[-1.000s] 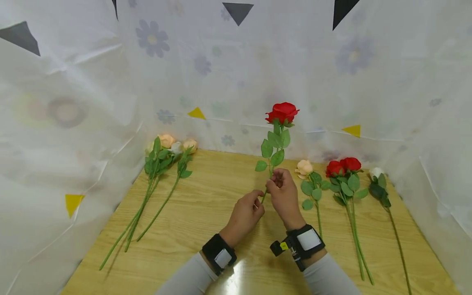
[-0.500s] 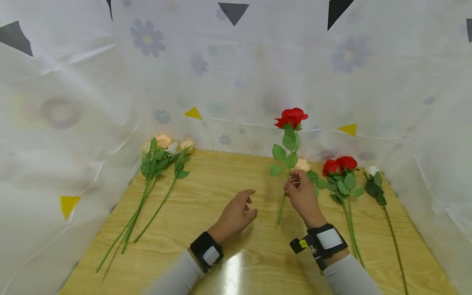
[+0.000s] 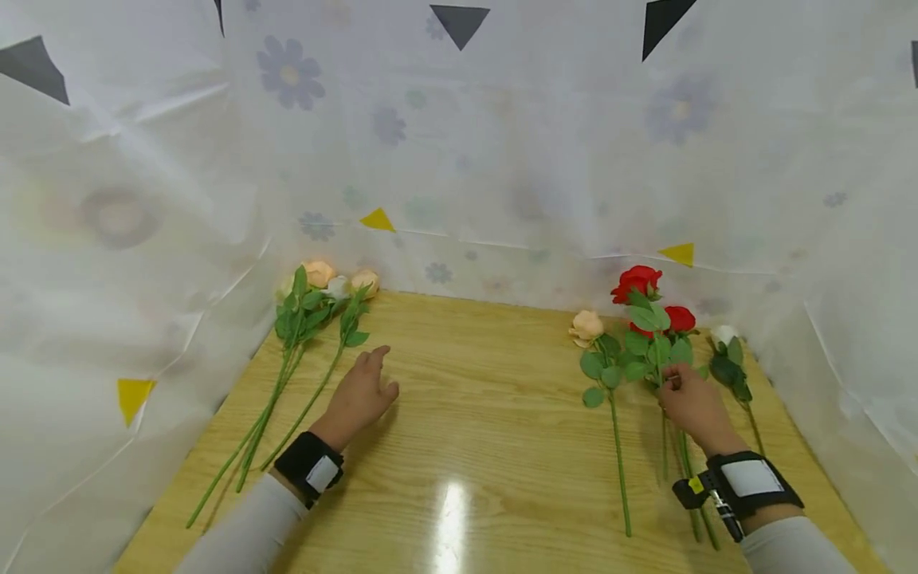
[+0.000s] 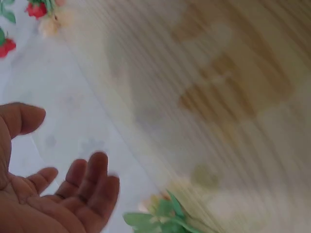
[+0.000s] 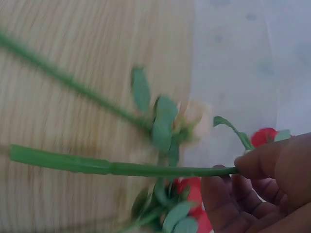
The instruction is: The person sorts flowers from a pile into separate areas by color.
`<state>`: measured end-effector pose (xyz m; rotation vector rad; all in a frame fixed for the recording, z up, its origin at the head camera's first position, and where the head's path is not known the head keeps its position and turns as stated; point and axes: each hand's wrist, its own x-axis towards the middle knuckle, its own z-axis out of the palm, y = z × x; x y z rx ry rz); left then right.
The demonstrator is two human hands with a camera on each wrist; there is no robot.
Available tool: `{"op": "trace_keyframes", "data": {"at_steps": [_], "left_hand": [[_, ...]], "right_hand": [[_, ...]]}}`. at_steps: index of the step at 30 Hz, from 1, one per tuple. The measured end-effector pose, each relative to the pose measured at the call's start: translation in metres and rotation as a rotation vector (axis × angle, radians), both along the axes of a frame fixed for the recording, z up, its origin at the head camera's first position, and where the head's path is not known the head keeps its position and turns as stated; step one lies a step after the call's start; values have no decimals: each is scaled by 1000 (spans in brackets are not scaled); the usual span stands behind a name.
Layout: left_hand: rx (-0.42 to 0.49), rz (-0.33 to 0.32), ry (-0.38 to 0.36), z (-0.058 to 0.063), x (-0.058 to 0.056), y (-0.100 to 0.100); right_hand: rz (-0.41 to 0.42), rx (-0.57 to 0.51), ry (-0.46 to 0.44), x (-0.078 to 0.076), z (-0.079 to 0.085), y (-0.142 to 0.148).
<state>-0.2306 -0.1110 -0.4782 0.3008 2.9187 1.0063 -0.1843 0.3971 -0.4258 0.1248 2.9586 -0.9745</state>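
Note:
My right hand (image 3: pixel 694 405) pinches the green stem (image 5: pixel 146 170) of a red rose (image 3: pixel 637 285) between thumb and fingers. That rose is held above two red roses (image 3: pixel 680 319) lying on the table, and its leaves overlap them in the head view. In the right wrist view the stem's cut end points left, over the wood. My left hand (image 3: pixel 358 397) holds nothing; its fingers are spread and relaxed, just right of a bunch of peach and white roses (image 3: pixel 319 275). The left wrist view shows the palm and loosely bent fingers (image 4: pixel 99 179).
A single peach rose (image 3: pixel 588 328) lies left of the red ones. At the far right is a white rose (image 3: pixel 724 335) with dark leaves. The wooden table (image 3: pixel 488 399) is enclosed by white patterned sheeting (image 3: pixel 502 159) at the back and sides.
My right hand has carried the red rose rightward and lower, over the other red roses. My left hand has let go of its stem and moved left toward the peach and white bunch.

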Motion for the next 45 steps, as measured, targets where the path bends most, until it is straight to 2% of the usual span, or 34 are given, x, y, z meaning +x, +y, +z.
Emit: {"op": "trace_keyframes", "data": {"at_steps": [3, 6, 9, 12, 17, 23, 28, 35, 41, 45], "left_hand": [[-53, 74, -11, 0, 0, -26], [-104, 114, -31, 0, 4, -51], [-133, 125, -62, 1, 13, -70], [-148, 121, -102, 4, 23, -81], [-209, 95, -167, 5, 36, -86], [-321, 10, -133, 7, 43, -91], [-378, -69, -143, 10, 48, -94], [-311, -104, -191, 10, 45, -93], [-289, -86, -223, 4, 43, -92], [-263, -72, -212, 3, 44, -91]], "right_hand": [[8, 58, -53, 5, -3, 25], [-2, 115, -102, 8, -4, 45], [-26, 155, -142, 10, -6, 58], [-34, 185, -153, 12, -15, 65], [-35, 190, -181, 17, -33, 67], [-67, 172, -229, 23, -44, 65], [-70, 146, -201, 23, -46, 65], [-96, 117, -213, 21, -39, 66], [-114, 104, -218, 20, -36, 69], [-139, 91, -214, 20, -33, 67]]}}
